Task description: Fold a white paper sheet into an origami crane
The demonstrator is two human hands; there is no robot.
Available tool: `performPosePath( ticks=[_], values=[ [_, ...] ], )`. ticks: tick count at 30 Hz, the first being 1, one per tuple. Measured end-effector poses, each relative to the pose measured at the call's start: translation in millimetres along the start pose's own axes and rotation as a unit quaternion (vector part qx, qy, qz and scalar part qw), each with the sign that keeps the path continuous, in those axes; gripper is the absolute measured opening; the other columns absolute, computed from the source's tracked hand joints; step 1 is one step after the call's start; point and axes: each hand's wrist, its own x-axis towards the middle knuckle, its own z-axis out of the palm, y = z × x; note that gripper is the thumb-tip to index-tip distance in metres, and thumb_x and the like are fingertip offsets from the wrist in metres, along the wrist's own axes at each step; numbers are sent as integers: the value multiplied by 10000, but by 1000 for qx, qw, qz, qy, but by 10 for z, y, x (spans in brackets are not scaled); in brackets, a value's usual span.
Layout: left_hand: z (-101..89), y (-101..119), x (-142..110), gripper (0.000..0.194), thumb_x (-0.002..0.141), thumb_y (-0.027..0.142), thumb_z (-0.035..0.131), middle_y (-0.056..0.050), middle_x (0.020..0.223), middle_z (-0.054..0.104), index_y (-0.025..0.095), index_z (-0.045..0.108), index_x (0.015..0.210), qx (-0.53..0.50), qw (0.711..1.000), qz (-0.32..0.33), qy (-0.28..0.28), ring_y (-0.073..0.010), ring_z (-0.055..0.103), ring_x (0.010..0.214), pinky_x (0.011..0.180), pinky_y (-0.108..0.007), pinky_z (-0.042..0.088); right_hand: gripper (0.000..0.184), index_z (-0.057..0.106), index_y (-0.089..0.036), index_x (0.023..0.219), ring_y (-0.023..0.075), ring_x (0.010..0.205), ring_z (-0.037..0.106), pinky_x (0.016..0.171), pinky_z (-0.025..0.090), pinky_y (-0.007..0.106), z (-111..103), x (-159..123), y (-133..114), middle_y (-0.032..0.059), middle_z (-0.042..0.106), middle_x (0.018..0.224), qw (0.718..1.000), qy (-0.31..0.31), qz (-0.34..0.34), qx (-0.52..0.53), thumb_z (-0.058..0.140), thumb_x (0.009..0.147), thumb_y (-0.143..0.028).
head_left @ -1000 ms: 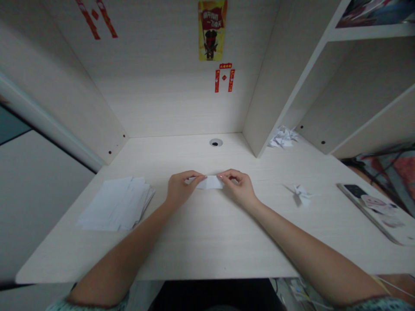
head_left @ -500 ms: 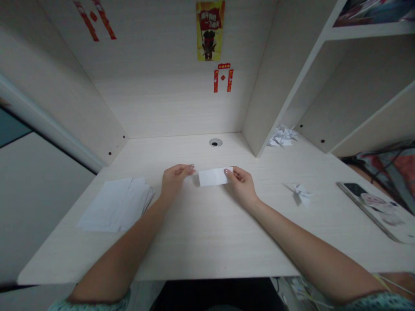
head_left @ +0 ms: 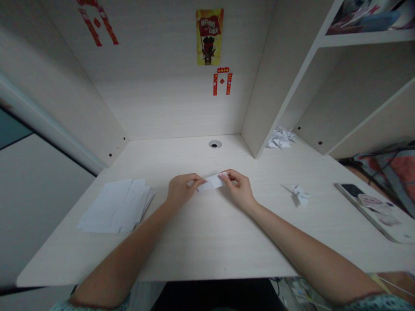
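A small folded strip of white paper (head_left: 212, 182) is stretched between my two hands, a little above or on the desk; I cannot tell which. A crease runs across its middle. My left hand (head_left: 182, 188) pinches the strip's left end between thumb and fingers. On the other side, my right hand (head_left: 239, 185) grips the right end, its thumb lying on top of the paper. Fingers hide both ends of the strip.
Left of my arm lies a stack of white paper sheets (head_left: 113, 206). A folded paper crane (head_left: 301, 195) stands to the right, with a phone (head_left: 376, 211) beyond it. A heap of folded paper (head_left: 280, 137) sits behind the upright divider (head_left: 272, 77). The desk has a cable hole (head_left: 215, 144).
My left hand let go of the strip and moved away half a second ago, then came back to pinch its left end. My right hand kept hold while the strip's tilt shifted.
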Motion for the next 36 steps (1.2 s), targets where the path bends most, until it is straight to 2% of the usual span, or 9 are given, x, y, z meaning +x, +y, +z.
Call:
performPosePath(
  ticks=[8, 11, 14, 16, 19, 22, 27, 31, 36],
  values=[
    [-33, -112, 45, 281, 857, 436, 490, 19, 829, 723, 253, 700, 817, 5, 995, -11, 102, -140, 647, 743, 705, -244, 454, 271, 595, -188, 782, 128, 593, 458, 513, 354, 221, -11, 10, 19, -14, 511, 641, 997, 75, 29, 7, 509, 841, -438],
    [-27, -64, 24, 315, 823, 474, 543, -19, 1031, 702, 239, 670, 989, 26, 986, 85, 142, -173, 633, 953, 877, -291, 444, 282, 587, -187, 787, 133, 605, 488, 536, 407, 229, 9, -2, 1, -9, 515, 659, 995, 39, 51, 73, 520, 830, -458],
    [-3, -1, -20, 637, 668, 583, 660, -82, 1185, 635, 214, 586, 1182, 92, 970, 198, 110, -247, 567, 1099, 970, -366, 393, 300, 570, -183, 718, 132, 568, 480, 526, 408, 238, 32, -15, -41, -16, 493, 595, 991, -8, 58, 117, 524, 830, -458],
    [16, 25, -47, 673, 669, 576, 664, -94, 1189, 629, 219, 555, 1229, 116, 966, 215, 82, -266, 560, 1103, 970, -393, 383, 307, 578, -181, 701, 131, 537, 468, 513, 394, 243, 32, -19, -76, -19, 487, 554, 989, -28, 57, 133, 530, 826, -456],
    [41, 44, -64, 552, 729, 505, 647, -84, 1150, 649, 240, 573, 1207, 80, 980, 171, 60, -258, 583, 1060, 955, -396, 391, 286, 635, -184, 830, 140, 571, 510, 559, 423, 260, 14, -20, -111, -3, 564, 625, 985, -54, 44, 160, 558, 805, -458],
    [60, 64, -56, 508, 755, 459, 632, -69, 1163, 644, 245, 555, 1209, -74, 994, 79, 30, -225, 610, 1026, 922, -360, 437, 367, 622, -210, 1029, 159, 679, 568, 637, 457, 276, 15, -27, -93, 18, 632, 785, 982, -89, 13, 166, 649, 739, -433],
    [72, 110, -50, 449, 831, 407, 523, -50, 1036, 693, 212, 505, 1235, -303, 950, -27, -68, -189, 649, 932, 835, -300, 484, 379, 635, -203, 1051, 174, 739, 579, 656, 456, 273, 83, -41, -8, 40, 660, 870, 989, -81, 25, 120, 637, 751, -436],
    [78, 92, -35, 379, 859, 372, 444, -44, 1094, 670, 191, 580, 1163, -318, 947, -32, -38, -192, 615, 961, 874, -305, 459, 328, 650, -199, 993, 190, 770, 585, 667, 453, 277, 96, -28, 31, 42, 667, 882, 985, -62, 36, 158, 542, 815, -453],
    [106, 2, 34, 363, 788, 325, 519, -77, 1007, 693, 146, 634, 1082, -404, 908, -105, -43, -223, 634, 895, 817, -355, 494, 268, 661, -199, 916, 160, 652, 544, 586, 409, 253, 60, 3, 59, 13, 641, 758, 977, -51, 53, 200, 554, 804, -418]
  ],
)
